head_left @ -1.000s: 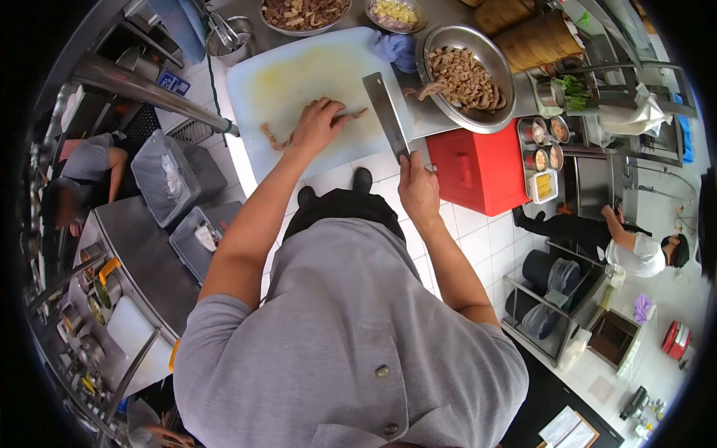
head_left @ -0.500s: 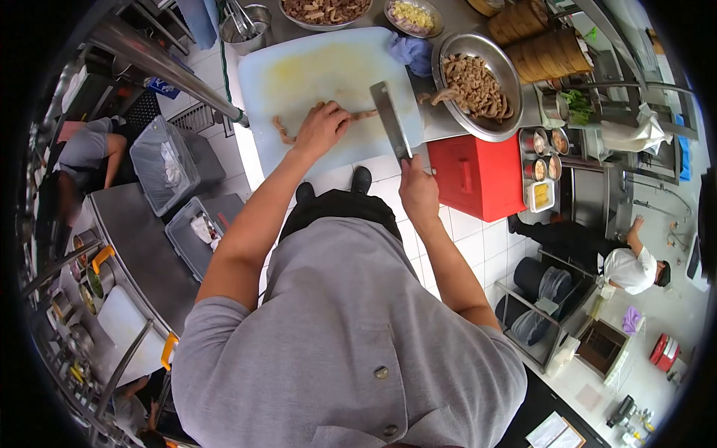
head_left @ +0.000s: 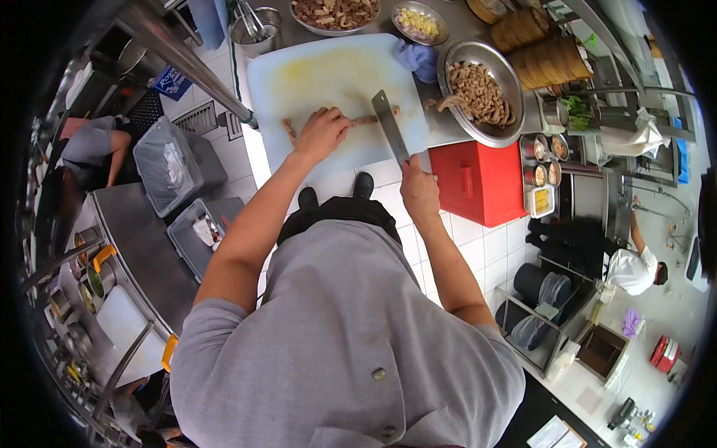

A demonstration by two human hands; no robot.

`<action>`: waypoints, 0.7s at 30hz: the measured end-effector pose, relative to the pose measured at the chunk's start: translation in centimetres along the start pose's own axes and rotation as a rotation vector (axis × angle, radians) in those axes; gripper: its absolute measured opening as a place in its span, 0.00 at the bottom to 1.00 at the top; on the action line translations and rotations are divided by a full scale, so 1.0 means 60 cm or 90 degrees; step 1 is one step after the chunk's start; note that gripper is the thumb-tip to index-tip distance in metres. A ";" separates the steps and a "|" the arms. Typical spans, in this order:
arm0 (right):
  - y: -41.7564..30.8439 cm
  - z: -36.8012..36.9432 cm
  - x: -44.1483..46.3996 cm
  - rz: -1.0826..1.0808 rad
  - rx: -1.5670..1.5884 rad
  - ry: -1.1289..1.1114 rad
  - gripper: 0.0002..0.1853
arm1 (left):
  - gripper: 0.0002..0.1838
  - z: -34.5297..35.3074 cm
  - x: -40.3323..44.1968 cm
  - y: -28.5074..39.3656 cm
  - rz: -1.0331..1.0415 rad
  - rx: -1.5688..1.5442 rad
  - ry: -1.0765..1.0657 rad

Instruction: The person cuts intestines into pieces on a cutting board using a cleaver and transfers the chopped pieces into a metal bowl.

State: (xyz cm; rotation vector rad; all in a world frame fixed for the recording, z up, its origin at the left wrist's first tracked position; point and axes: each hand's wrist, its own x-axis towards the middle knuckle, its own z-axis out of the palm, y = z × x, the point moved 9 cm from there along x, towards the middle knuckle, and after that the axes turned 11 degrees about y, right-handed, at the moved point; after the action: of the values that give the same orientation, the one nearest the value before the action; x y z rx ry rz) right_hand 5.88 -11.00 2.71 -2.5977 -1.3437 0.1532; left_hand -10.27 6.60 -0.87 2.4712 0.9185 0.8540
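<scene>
A long brownish strip of meat (head_left: 364,120) lies across the white cutting board (head_left: 328,67), its left end curling out beyond my fingers. Over its middle rests my left hand (head_left: 323,132), fingers bent and pressed on the strip. My right hand (head_left: 420,187) is closed round the handle of a cleaver (head_left: 390,127), whose blade crosses the strip near its right end. A short piece of meat shows just right of the blade. Beside the board, a steel bowl (head_left: 515,82) holds many cut meat pieces (head_left: 478,89), and a blue cloth (head_left: 418,60) lies between them.
A bowl of brown meat (head_left: 336,13), a bowl of chopped yellow and purple food (head_left: 418,22) and bamboo steamers (head_left: 549,63) stand behind. A red box (head_left: 478,183) is right of the board. One person (head_left: 631,269) stands far right; another (head_left: 93,153) bends at left.
The cleaver has come down across the strip's right end, and a short piece now shows beyond the blade. The whole view has shifted slightly. The person at far right has moved an arm.
</scene>
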 end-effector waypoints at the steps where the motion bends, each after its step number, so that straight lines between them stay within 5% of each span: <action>1: -0.006 -0.008 -0.003 -0.008 0.004 0.009 0.14 | 0.05 -0.005 -0.004 -0.003 -0.004 0.002 -0.001; 21: -0.028 0.003 -0.018 -0.046 -0.032 -0.027 0.14 | 0.05 -0.026 -0.019 -0.017 -0.028 0.016 -0.002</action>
State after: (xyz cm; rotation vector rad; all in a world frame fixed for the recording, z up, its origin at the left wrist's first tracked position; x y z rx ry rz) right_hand 3.89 -10.88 2.96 -2.5958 -1.4720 0.1672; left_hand -12.47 6.72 -0.68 2.4632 0.9852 0.8287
